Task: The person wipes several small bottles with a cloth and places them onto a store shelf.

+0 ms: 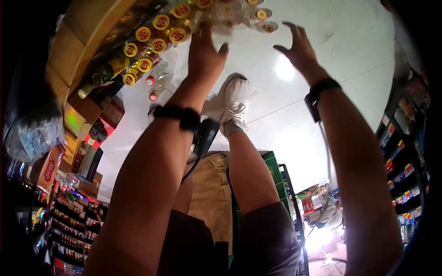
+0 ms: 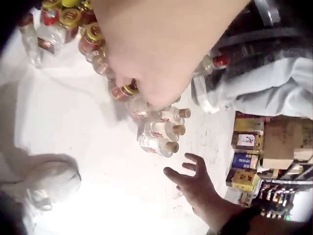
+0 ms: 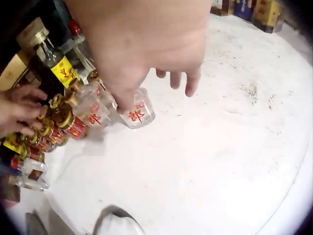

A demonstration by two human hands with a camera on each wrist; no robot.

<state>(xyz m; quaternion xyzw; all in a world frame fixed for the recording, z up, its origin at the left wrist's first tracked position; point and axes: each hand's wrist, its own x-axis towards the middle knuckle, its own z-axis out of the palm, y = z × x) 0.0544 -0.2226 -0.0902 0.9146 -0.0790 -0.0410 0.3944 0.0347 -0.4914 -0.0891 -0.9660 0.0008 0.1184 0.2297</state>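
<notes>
Bottles (image 1: 160, 22), many pcs., are grouped on the white floor (image 1: 340, 50), from upper left to top centre of the head view. This floor is the biggest surface, w/ a thin joint line & bright light spots. Next in size come dark shelves: one rack (image 1: 400, 156) at the right edge, another (image 1: 69, 225) at lower left, both w/ many small goods. Carton boxes (image 1: 85, 110) are piled at the left side, nr. the btls. Then dark shorts (image 1: 264, 239) of the person, one bare leg (image 1: 251, 165), and a white shoe (image 1: 237, 99), which is b/w the two forearms.

Both hands are apart from each other. L hand (image 1: 206, 60) is at the group's edge, thumb away from fingers; its fingertips are blurred, so I cannot tell if they touch a btl. R hand (image 1: 301, 50) has fingers spread & holds nothing; the left wrist view shows a small gap b/w it and the nearest clear btl.

Clear btls (image 2: 156, 145) w/ red letters & light-brown caps are b/w both hands. Yellow lids (image 1: 143, 34) w/ red centres top many other btls. Smallest are red caps (image 1: 150, 81) on two clear btls nr. the L forearm.
</notes>
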